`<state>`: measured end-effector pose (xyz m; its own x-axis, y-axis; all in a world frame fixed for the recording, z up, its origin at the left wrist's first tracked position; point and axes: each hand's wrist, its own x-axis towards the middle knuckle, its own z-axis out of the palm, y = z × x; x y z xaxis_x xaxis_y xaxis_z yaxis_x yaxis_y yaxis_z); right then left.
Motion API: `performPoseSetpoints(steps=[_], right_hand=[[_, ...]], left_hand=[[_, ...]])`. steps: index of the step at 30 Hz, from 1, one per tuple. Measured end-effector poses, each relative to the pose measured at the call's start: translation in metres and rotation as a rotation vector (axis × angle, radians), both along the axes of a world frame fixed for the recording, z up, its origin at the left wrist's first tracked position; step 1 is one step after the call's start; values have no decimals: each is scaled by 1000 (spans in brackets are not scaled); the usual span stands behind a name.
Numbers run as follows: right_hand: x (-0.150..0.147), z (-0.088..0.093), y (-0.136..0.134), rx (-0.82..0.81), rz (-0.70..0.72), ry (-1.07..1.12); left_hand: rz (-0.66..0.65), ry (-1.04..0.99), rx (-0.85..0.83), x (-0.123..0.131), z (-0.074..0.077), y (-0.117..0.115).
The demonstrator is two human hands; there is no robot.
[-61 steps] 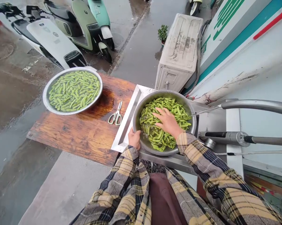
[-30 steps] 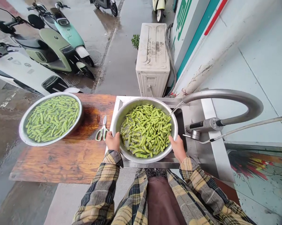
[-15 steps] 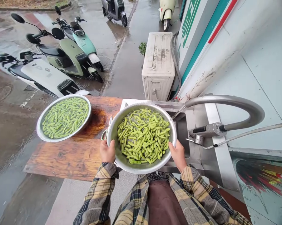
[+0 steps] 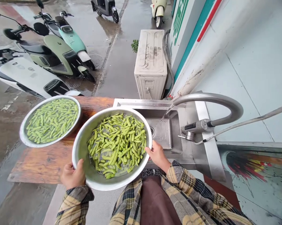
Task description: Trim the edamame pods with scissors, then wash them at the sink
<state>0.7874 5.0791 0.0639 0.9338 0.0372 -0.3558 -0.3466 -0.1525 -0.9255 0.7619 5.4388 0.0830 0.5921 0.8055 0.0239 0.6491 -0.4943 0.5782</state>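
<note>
Step in hand, as judged: two-handed handling of one metal basin (image 4: 81, 156) of edamame pods (image 4: 117, 140). Left hand (image 4: 72, 175) and right hand (image 4: 159, 157) grip its rim, left of the sink (image 4: 164, 134); contact with the wooden board (image 4: 40, 168) is unclear. Next move calls for level support. Count: two basins, including the second basin (image 4: 39, 145); one faucet (image 4: 234, 104).

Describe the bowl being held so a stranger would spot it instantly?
Find the steel sink with the curved faucet, then look left toward the wooden table. The held bowl, metal with green pods inside, appears between the sink and the other bowl. Only this one has the left hand and right hand gripping its rim.
</note>
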Motion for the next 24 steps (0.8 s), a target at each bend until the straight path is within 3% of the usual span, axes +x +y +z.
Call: performPoseSetpoints(steps=[2, 4, 9, 11, 15, 24], right_hand=[[5, 0, -3, 158, 48, 42], [6, -6, -16, 301, -10, 106], [-4, -45, -82, 422, -660, 259], [-8, -56, -108, 458, -785, 262], [-4, -60, -129, 516, -814, 239], [16, -56, -127, 640, -724, 293]], left_hand=[[43, 30, 47, 3, 2, 4], [44, 22, 51, 8, 3, 6], [26, 53, 41, 17, 1, 12], [28, 60, 58, 17, 0, 14], [24, 73, 45, 17, 2, 14], [38, 55, 34, 17, 8, 11]])
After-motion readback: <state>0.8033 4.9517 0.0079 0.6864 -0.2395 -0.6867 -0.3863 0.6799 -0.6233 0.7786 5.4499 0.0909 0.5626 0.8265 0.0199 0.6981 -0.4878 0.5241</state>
